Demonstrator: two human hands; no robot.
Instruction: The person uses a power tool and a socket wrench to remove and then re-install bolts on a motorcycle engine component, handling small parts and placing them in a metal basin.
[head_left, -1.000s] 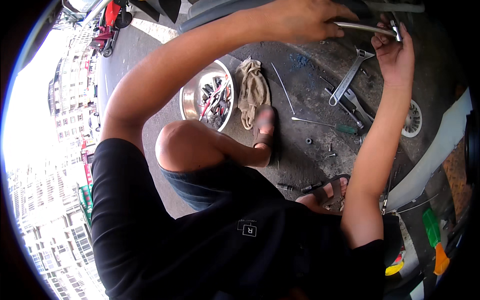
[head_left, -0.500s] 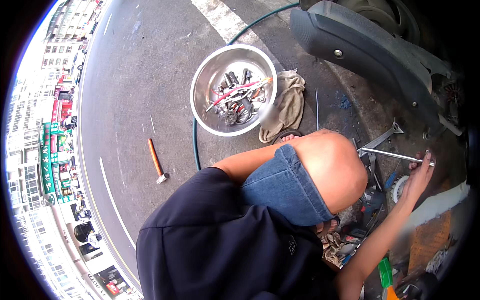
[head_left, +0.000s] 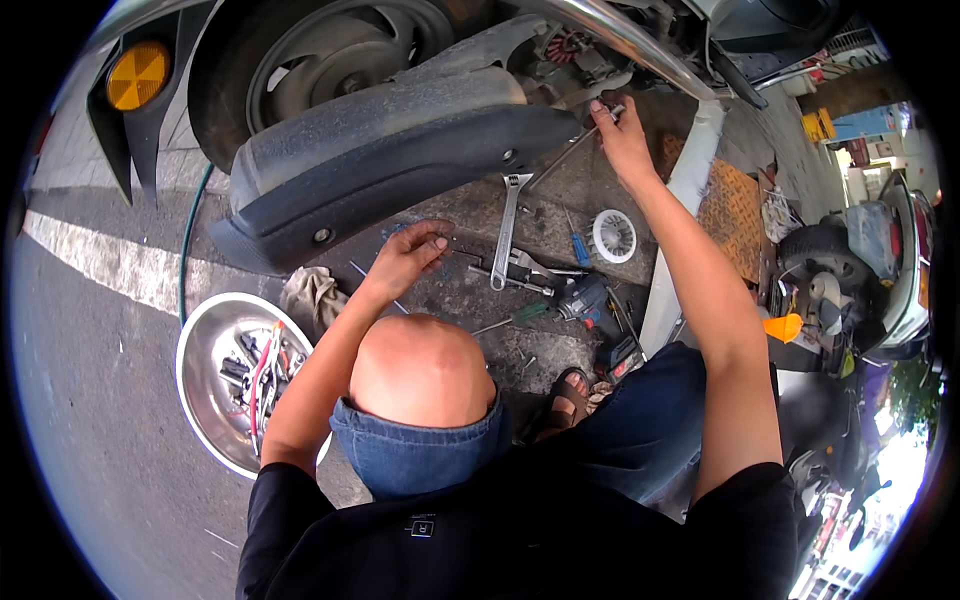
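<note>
My right hand [head_left: 620, 135] is closed round the upper end of a long thin metal bar tool [head_left: 555, 160], beside the scooter's dark underside. My left hand [head_left: 410, 255] is held above my left knee with its fingers curled; what they hold, if anything, is too small to make out. Between and below my hands lie a large adjustable wrench [head_left: 506, 230], a green-handled screwdriver [head_left: 528, 312], a power tool [head_left: 580, 298], a blue-handled screwdriver [head_left: 577, 248] and a white slotted disc [head_left: 614, 235]. A long black plastic scooter panel [head_left: 370, 170] spans the space above my left hand.
A steel bowl of tools [head_left: 203, 375] and a rag [head_left: 312, 292] are at the left, near a green hose [head_left: 187, 255]. The scooter wheel [head_left: 330, 70] is above. A pale strip [head_left: 675, 200], rusty plate [head_left: 728, 215] and another scooter [head_left: 890, 260] are on the right.
My view has swung round to the scooter. My left hand has left the bar and now sits lower left, apart from it. My right hand has risen toward the scooter's underside with the bar.
</note>
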